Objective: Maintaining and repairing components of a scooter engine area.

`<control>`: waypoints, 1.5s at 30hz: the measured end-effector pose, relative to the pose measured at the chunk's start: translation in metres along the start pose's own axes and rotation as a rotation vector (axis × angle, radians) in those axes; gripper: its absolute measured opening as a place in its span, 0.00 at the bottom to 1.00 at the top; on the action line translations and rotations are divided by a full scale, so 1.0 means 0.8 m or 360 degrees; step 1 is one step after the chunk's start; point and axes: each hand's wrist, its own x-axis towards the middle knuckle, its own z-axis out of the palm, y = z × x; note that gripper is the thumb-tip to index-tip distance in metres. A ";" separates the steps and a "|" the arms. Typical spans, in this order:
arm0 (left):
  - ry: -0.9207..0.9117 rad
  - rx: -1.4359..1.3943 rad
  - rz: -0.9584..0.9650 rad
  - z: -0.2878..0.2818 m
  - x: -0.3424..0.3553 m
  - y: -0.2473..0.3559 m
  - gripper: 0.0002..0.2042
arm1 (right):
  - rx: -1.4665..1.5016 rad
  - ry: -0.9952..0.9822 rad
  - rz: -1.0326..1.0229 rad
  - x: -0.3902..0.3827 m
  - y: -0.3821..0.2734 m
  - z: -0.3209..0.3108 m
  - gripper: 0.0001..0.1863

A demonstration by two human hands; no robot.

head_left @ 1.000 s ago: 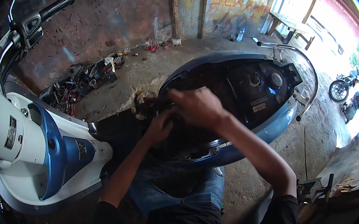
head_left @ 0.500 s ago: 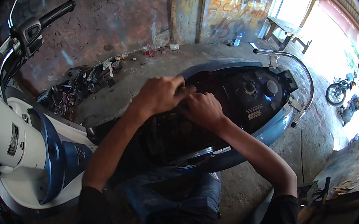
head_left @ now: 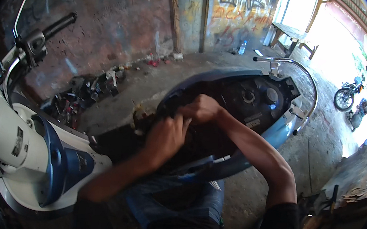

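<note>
Both the left hand point(head_left: 165, 140) and the right hand point(head_left: 203, 109) are over the open bay point(head_left: 217, 87) of a scooter point(head_left: 79, 162), close together. The left hand is nearer the scooter's front and looks blurry. Its fingers are curled up. The right hand is just beside it, and its fingers are curled too. I cannot tell if they touch, or if they hold a thing. The scooter is white and blue, right under them. In the bay, near the scooter's back, is a round cap point(head_left: 270, 96). A shiny bar point(head_left: 315, 95) bends around the scooter's back end. On the scooter's far side are a pile of junk point(head_left: 74, 102), a bottle point(head_left: 242, 47) and a painted wall point(head_left: 113, 14). A motorbike point(head_left: 347, 94) is well behind the scooter.
</note>
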 end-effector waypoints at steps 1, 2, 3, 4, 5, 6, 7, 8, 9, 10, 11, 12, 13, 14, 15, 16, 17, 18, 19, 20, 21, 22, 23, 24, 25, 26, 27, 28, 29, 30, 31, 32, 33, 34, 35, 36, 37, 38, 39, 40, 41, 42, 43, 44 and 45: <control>0.0330 -0.0053 -0.0084 0.017 -0.015 0.000 0.19 | -0.0019 0.0014 -0.0014 0.012 0.013 0.003 0.15; 0.0649 -0.0123 -0.0178 0.030 -0.021 0.003 0.18 | -0.0130 -0.0053 0.0042 0.025 0.019 0.009 0.14; 0.0533 -0.0170 -0.0181 0.012 -0.038 -0.011 0.16 | -0.0191 -0.0098 0.0096 0.050 -0.003 0.025 0.13; 0.0511 -0.0147 -0.0223 0.011 -0.060 -0.011 0.16 | -0.0145 -0.0076 0.0091 0.067 -0.028 0.034 0.13; 0.0632 -0.0279 -0.0174 0.011 -0.068 -0.013 0.16 | -0.0126 0.0240 0.0233 0.092 -0.044 0.032 0.11; 0.0743 -0.0423 -0.0095 0.016 -0.066 -0.014 0.15 | -0.0119 0.0545 0.0397 0.102 -0.052 0.033 0.10; 0.0534 -0.0465 -0.0220 0.020 -0.066 -0.019 0.18 | 0.0138 0.0685 0.0785 0.098 -0.060 0.056 0.13; 0.0527 -0.0465 -0.0223 0.015 -0.073 -0.025 0.18 | 0.0142 0.0685 0.0791 0.102 -0.074 0.057 0.13; 0.0203 -0.0957 -0.0250 0.008 -0.077 -0.037 0.19 | 0.0059 0.0821 0.0896 0.105 -0.082 0.052 0.17; -0.0143 -0.1441 -0.0265 0.003 -0.079 -0.049 0.20 | -0.0032 0.0956 0.1004 0.105 -0.084 0.047 0.20; -0.0124 -0.1441 -0.0295 0.011 -0.094 -0.074 0.20 | -0.0006 0.0968 0.1120 0.112 -0.089 0.058 0.22; 0.0062 -0.1494 -0.0358 0.039 -0.096 -0.102 0.20 | -0.0031 0.0959 0.1125 0.115 -0.091 0.059 0.22; 0.0259 -0.1530 -0.0434 0.059 -0.098 -0.120 0.21 | 0.0228 0.1297 0.1357 0.126 -0.098 0.065 0.22; 0.0237 -0.1547 -0.0416 0.077 -0.092 -0.121 0.21 | 0.0476 0.1629 0.1599 0.126 -0.102 0.074 0.22; 0.0399 -0.1430 -0.0351 0.093 -0.085 -0.112 0.20 | 0.0456 0.1628 0.1604 0.122 -0.102 0.082 0.22; 0.0561 -0.1308 -0.0288 0.111 -0.078 -0.105 0.20 | 0.0746 0.1888 0.1757 0.118 -0.101 0.091 0.20; 0.0565 -0.1315 -0.0266 0.139 -0.063 -0.109 0.20 | 0.1043 0.2148 0.1881 0.114 -0.095 0.097 0.21; 0.0657 -0.1108 -0.0057 0.169 -0.053 -0.123 0.19 | 0.1382 0.2397 0.1989 0.119 -0.095 0.102 0.25; 0.0745 -0.0892 0.0131 0.185 -0.052 -0.134 0.19 | 0.1783 0.1937 0.2231 0.111 -0.103 0.092 0.29; 0.0735 -0.0900 0.0143 0.189 -0.044 -0.126 0.19 | 0.1768 0.1950 0.2237 0.104 -0.101 0.087 0.29; 0.0720 -0.0862 0.0186 0.192 -0.034 -0.119 0.20 | 0.1695 0.1971 0.2202 0.099 -0.096 0.083 0.31; 0.0706 -0.0823 0.0227 0.192 -0.029 -0.115 0.21 | 0.1623 0.1989 0.2167 0.096 -0.094 0.080 0.33; 0.0709 -0.0822 0.0234 0.191 -0.024 -0.116 0.21 | 0.1618 0.1992 0.2161 0.096 -0.093 0.083 0.33; 0.0608 -0.0788 0.0184 0.190 -0.020 -0.117 0.20 | 0.1473 0.2065 0.2114 0.097 -0.094 0.088 0.34; 0.0507 -0.0753 0.0134 0.189 -0.016 -0.118 0.20 | 0.1326 0.2133 0.2067 0.095 -0.095 0.092 0.35; 0.0512 -0.0750 0.0126 0.186 -0.015 -0.123 0.20 | 0.1335 0.2127 0.2065 0.094 -0.100 0.089 0.35; 0.0494 -0.0732 0.0124 0.184 -0.014 -0.128 0.18 | 0.1475 0.1970 0.1982 0.090 -0.106 0.085 0.35; 0.0475 -0.0714 0.0122 0.184 -0.013 -0.131 0.16 | 0.1608 0.1812 0.1896 0.088 -0.112 0.082 0.35; 0.0466 -0.0717 0.0138 0.187 -0.008 -0.128 0.16 | 0.1592 0.1826 0.1899 0.082 -0.110 0.087 0.35; 0.0560 -0.0639 0.0146 0.192 -0.002 -0.125 0.15 | 0.1485 0.2105 0.1904 0.079 -0.105 0.098 0.31; 0.0653 -0.0562 0.0156 0.197 0.004 -0.121 0.13 | 0.1367 0.2382 0.1897 0.075 -0.102 0.109 0.28; 0.0659 -0.0555 0.0155 0.203 0.006 -0.124 0.13 | 0.1374 0.2382 0.1890 0.084 -0.108 0.117 0.28; 0.0728 -0.0495 0.0091 0.208 0.002 -0.127 0.14 | 0.1049 0.2516 0.1941 0.099 -0.125 0.122 0.25; 0.0797 -0.0433 0.0027 0.211 0.002 -0.133 0.14 | 0.0718 0.2634 0.1980 0.109 -0.138 0.123 0.23; 0.0804 -0.0425 0.0021 0.208 0.002 -0.133 0.14 | 0.0731 0.2633 0.1974 0.115 -0.150 0.115 0.23; 0.0740 -0.0495 -0.0053 0.205 0.001 -0.129 0.16 | 0.0969 0.2552 0.1872 0.118 -0.163 0.104 0.21; 0.0677 -0.0562 -0.0130 0.201 0.000 -0.126 0.18 | 0.1205 0.2460 0.1762 0.121 -0.171 0.097 0.21; 0.0666 -0.0557 -0.0130 0.196 -0.001 -0.122 0.18 | 0.1206 0.2470 0.1770 0.126 -0.171 0.092 0.21; 0.0695 -0.0423 0.0020 0.192 0.000 -0.120 0.20 | 0.1218 0.2586 0.1694 0.134 -0.168 0.089 0.21; 0.0723 -0.0287 0.0168 0.186 0.001 -0.118 0.22 | 0.1232 0.2699 0.1614 0.139 -0.167 0.089 0.22; 0.0760 -0.0142 0.0316 0.176 0.004 -0.118 0.25 | 0.1248 0.2703 0.1605 0.133 -0.160 0.097 0.22; 0.0782 -0.0008 0.0467 0.173 0.004 -0.116 0.27 | 0.1663 0.2627 0.1625 0.114 -0.151 0.115 0.23; 0.0801 0.0113 0.0628 0.174 0.006 -0.112 0.30 | 0.2059 0.2527 0.1632 0.090 -0.141 0.127 0.23; 0.0797 0.0108 0.0637 0.177 0.006 -0.109 0.30 | 0.2048 0.2536 0.1634 0.066 -0.126 0.124 0.23; 0.0718 -0.0302 0.0560 0.179 -0.004 -0.113 0.26 | 0.2195 0.2024 0.1711 0.047 -0.110 0.118 0.24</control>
